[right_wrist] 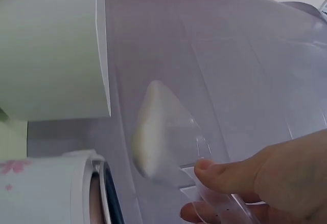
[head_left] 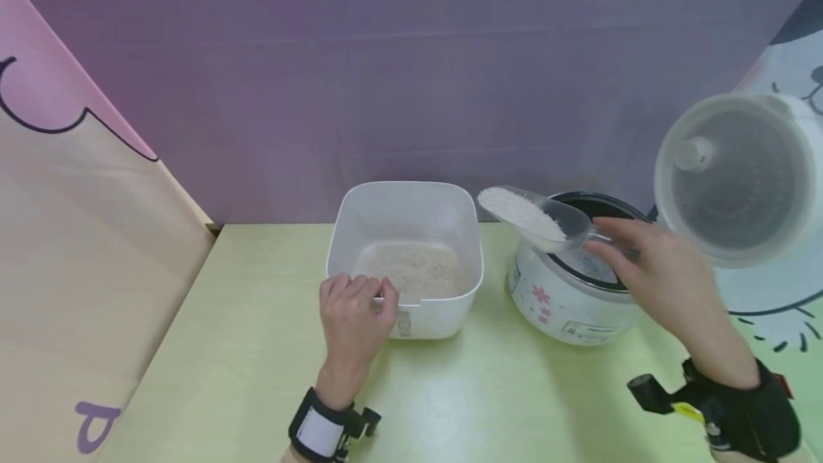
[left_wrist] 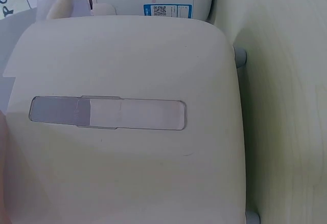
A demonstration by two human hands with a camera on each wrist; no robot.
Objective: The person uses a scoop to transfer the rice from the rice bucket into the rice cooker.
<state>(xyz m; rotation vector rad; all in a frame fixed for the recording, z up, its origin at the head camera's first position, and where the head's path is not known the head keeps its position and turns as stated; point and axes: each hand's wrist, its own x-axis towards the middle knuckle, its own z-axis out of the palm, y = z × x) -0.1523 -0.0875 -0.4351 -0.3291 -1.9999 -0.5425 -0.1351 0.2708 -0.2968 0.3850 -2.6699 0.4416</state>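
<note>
My right hand (head_left: 662, 270) grips the handle of a clear plastic scoop (right_wrist: 179, 132) heaped with white rice (head_left: 524, 213). The scoop is held above the near rim of a white rice cooker (head_left: 546, 306) with pink flowers, its tip pointing left. My left hand (head_left: 356, 313) grips the near rim of a white rice bin (head_left: 444, 313), fingers curled over the edge at its left. More rice (head_left: 411, 270) lies on the bin's floor. In the left wrist view the bin's front wall (left_wrist: 127, 173) shows a clear window strip.
The cooker's lid (head_left: 739, 177) stands raised on the right, its inner side facing the bin. Both containers stand on a pale green table (head_left: 257, 349). A purple-grey backdrop (head_left: 411, 91) rises behind them, and a printed cloth (head_left: 83, 249) hangs at the left.
</note>
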